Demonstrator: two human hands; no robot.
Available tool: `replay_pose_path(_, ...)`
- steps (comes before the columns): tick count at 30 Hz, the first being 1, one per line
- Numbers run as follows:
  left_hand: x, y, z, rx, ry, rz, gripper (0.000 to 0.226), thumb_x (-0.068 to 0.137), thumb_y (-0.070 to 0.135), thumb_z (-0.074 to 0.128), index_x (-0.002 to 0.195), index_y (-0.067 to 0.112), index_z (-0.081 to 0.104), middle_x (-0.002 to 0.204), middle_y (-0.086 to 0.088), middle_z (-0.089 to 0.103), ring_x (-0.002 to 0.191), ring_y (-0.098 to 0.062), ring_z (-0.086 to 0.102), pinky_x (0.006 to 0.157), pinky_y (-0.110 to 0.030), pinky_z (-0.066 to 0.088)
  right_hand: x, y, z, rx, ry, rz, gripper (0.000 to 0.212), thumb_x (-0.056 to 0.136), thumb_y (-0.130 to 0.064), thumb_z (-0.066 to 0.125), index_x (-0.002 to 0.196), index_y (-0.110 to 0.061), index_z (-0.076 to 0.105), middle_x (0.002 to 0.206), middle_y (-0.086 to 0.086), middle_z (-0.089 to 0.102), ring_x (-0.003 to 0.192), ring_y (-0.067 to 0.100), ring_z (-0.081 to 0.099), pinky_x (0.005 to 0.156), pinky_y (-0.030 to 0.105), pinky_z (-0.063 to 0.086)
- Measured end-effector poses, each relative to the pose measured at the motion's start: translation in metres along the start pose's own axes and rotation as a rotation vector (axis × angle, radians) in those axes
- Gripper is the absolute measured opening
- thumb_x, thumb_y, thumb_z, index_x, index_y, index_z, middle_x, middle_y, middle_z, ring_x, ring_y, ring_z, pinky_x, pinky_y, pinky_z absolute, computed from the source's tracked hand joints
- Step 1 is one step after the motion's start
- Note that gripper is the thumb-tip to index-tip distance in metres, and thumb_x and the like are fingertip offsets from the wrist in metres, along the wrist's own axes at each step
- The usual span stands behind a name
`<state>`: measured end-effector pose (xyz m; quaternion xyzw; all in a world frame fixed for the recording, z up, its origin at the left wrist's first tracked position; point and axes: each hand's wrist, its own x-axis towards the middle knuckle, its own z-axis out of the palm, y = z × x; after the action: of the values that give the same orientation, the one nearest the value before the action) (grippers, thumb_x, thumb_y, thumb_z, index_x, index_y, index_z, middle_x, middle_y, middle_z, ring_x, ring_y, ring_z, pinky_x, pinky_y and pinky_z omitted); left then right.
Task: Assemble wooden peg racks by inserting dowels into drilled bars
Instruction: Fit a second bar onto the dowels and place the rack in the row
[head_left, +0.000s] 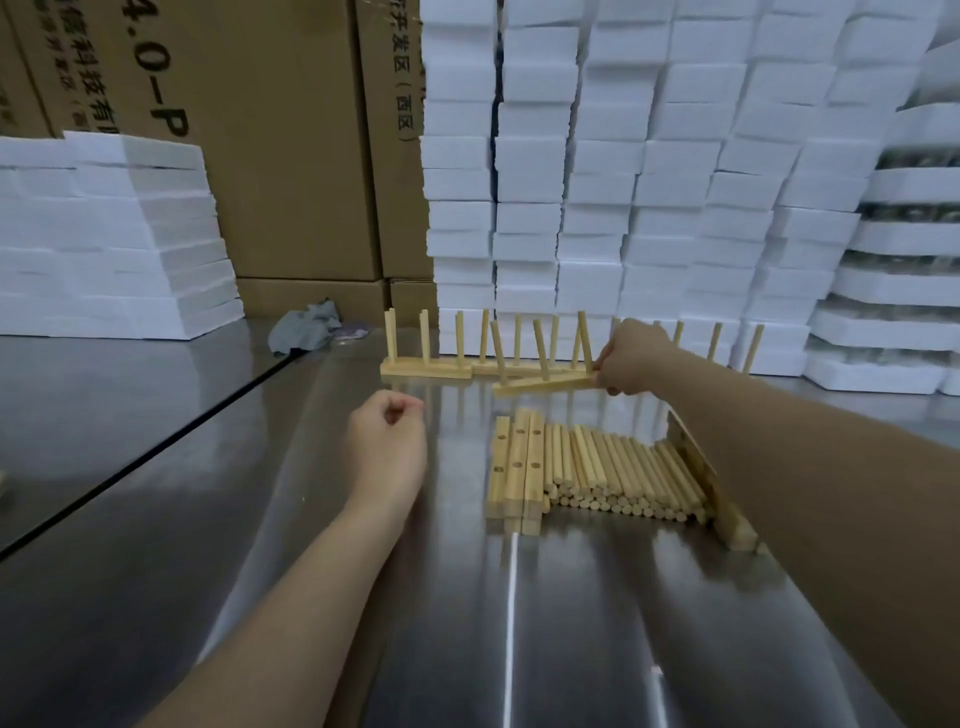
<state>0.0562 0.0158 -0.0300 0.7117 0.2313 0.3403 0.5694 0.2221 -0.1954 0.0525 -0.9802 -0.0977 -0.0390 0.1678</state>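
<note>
Your right hand grips one end of a pale wooden bar with three upright pegs, which sits tilted towards the back of the steel bench. Your left hand is curled closed, holding nothing. Nearer you, three drilled wooden bars lie touching a heap of loose dowels.

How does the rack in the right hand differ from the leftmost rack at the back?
Pose: the held rack has its bar tilted and its pegs leaning. The leftmost back rack lies flat on the table with its pegs upright.
Contact: the right hand grips the held rack at one end. The leftmost back rack is untouched.
Shared: both have a pale wood bar and three pegs.
</note>
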Motion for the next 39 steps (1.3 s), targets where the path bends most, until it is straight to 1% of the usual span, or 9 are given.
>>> replay_pose_path(3, 0.004, -0.005, 0.003, 0.028, 0.014, 0.025, 0.023, 0.102, 0.016, 0.058, 0.089, 0.028, 0.073, 0.089, 0.007, 0.070, 0.084, -0.012, 0.063, 0.065, -0.031, 0.042, 0.020, -0.001, 0.026, -0.056, -0.013, 0.033, 0.002, 0.090, -0.002, 0.070, 0.091, -0.001, 0.068, 0.087, 0.009, 0.071, 0.072, 0.023, 0.067, 0.063, 0.029, 0.057)
replay_pose_path(6, 0.007, -0.009, 0.006, 0.031, 0.020, 0.025, 0.023, 0.100, 0.016, 0.059, 0.086, 0.029, 0.073, 0.086, 0.009, 0.070, 0.083, -0.014, 0.064, 0.066, -0.031, 0.041, 0.035, -0.002, 0.044, -0.033, 0.035, 0.079, 0.017, 0.091, -0.005, 0.067, 0.080, -0.008, 0.054, 0.081, 0.009, 0.059, 0.059, 0.018, 0.052, 0.046, 0.025, 0.036)
replay_pose_path(14, 0.009, -0.015, 0.008, 0.056, 0.023, 0.008, 0.024, 0.095, 0.020, 0.060, 0.080, 0.034, 0.072, 0.076, 0.024, 0.067, 0.073, -0.010, 0.063, 0.062, -0.029, 0.039, 0.060, -0.007, 0.062, 0.082, 0.148, 0.050, 0.020, 0.087, 0.004, 0.058, 0.075, -0.009, 0.050, 0.074, 0.010, 0.056, 0.060, 0.023, 0.051, 0.048, 0.028, 0.038)
replay_pose_path(19, 0.009, -0.015, 0.007, 0.068, 0.014, 0.025, 0.025, 0.097, 0.018, 0.059, 0.081, 0.033, 0.072, 0.079, 0.030, 0.065, 0.067, -0.002, 0.062, 0.061, -0.029, 0.039, 0.063, -0.009, 0.068, 0.092, 0.152, 0.032, 0.007, 0.092, 0.000, 0.057, 0.094, -0.004, 0.062, 0.091, 0.015, 0.065, 0.074, 0.028, 0.061, 0.057, 0.033, 0.048)
replay_pose_path(21, 0.008, -0.014, 0.007, 0.068, 0.011, 0.029, 0.025, 0.097, 0.017, 0.059, 0.081, 0.032, 0.072, 0.078, 0.026, 0.066, 0.066, 0.002, 0.061, 0.060, -0.029, 0.039, 0.064, -0.011, 0.069, 0.089, 0.152, 0.023, 0.011, 0.093, 0.001, 0.054, 0.099, -0.002, 0.063, 0.096, 0.017, 0.066, 0.077, 0.029, 0.063, 0.059, 0.033, 0.048)
replay_pose_path(27, 0.008, -0.015, 0.007, 0.074, 0.011, 0.026, 0.025, 0.098, 0.019, 0.059, 0.081, 0.034, 0.072, 0.079, 0.012, 0.068, 0.070, -0.010, 0.064, 0.060, -0.028, 0.041, 0.065, -0.017, 0.070, 0.068, 0.154, -0.001, 0.016, 0.094, 0.002, 0.051, 0.103, -0.003, 0.064, 0.101, 0.017, 0.065, 0.082, 0.030, 0.063, 0.063, 0.033, 0.047)
replay_pose_path(32, 0.008, -0.015, 0.008, 0.078, 0.008, 0.025, 0.026, 0.096, 0.019, 0.060, 0.080, 0.034, 0.072, 0.074, 0.016, 0.067, 0.063, -0.004, 0.061, 0.059, -0.028, 0.039, 0.065, -0.022, 0.072, 0.057, 0.173, -0.005, 0.015, 0.095, 0.002, 0.053, 0.104, -0.004, 0.064, 0.101, 0.016, 0.065, 0.086, 0.031, 0.065, 0.066, 0.035, 0.051)
replay_pose_path(35, 0.008, -0.014, 0.007, 0.092, 0.001, 0.033, 0.025, 0.096, 0.018, 0.059, 0.081, 0.034, 0.071, 0.081, 0.032, 0.065, 0.072, 0.010, 0.060, 0.059, -0.029, 0.040, 0.065, -0.023, 0.073, 0.049, 0.178, -0.002, 0.014, 0.095, 0.001, 0.055, 0.105, -0.005, 0.064, 0.100, 0.015, 0.065, 0.087, 0.031, 0.065, 0.069, 0.036, 0.055)
replay_pose_path(39, 0.008, -0.015, 0.008, 0.089, -0.005, 0.036, 0.024, 0.097, 0.018, 0.060, 0.082, 0.033, 0.071, 0.082, 0.036, 0.063, 0.074, 0.014, 0.058, 0.059, -0.028, 0.039, 0.065, -0.023, 0.073, 0.046, 0.191, -0.002, 0.014, 0.096, 0.001, 0.055, 0.105, -0.005, 0.063, 0.099, 0.014, 0.064, 0.087, 0.030, 0.065, 0.073, 0.038, 0.058)
